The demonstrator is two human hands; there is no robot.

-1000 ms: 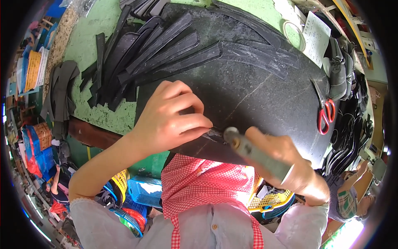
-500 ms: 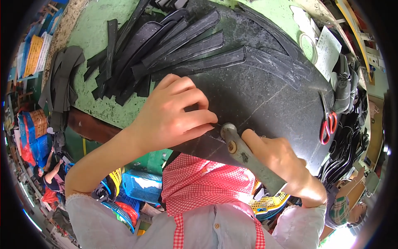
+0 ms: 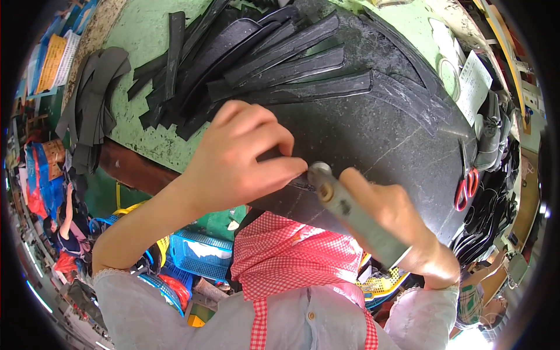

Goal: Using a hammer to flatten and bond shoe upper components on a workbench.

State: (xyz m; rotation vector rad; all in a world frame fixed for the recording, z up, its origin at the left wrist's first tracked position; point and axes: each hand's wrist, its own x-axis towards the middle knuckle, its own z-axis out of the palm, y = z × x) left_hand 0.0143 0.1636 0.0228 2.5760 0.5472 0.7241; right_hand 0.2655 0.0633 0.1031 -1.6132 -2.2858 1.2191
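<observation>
My right hand (image 3: pixel 388 213) is wrapped round a hammer (image 3: pixel 361 219) with a flat grey-green handle and a round metal head. The head is low over the dark board (image 3: pixel 373 140), just right of my left fingertips. Thumb and index finger of my left hand (image 3: pixel 236 160) are pinched together near the board's front edge; what lies between them is mostly hidden and dark against the board. Beyond that hand, several long black strips (image 3: pixel 309 87) are fanned out across the board and the green tabletop (image 3: pixel 125 116).
Red-handled scissors (image 3: pixel 466 186) rest at the board's right side, with a paper sheet (image 3: pixel 475 87) and dark shoe parts (image 3: pixel 490 140) beyond. Grey strips (image 3: pixel 93 105) hang over the table's left edge. Below stands a blue basket (image 3: pixel 201 256). Other people work at both sides.
The hammer and right hand have shifted slightly, the head staying beside my left fingertips. My left hand keeps its pinch. The table scene sits a little further right in view.
</observation>
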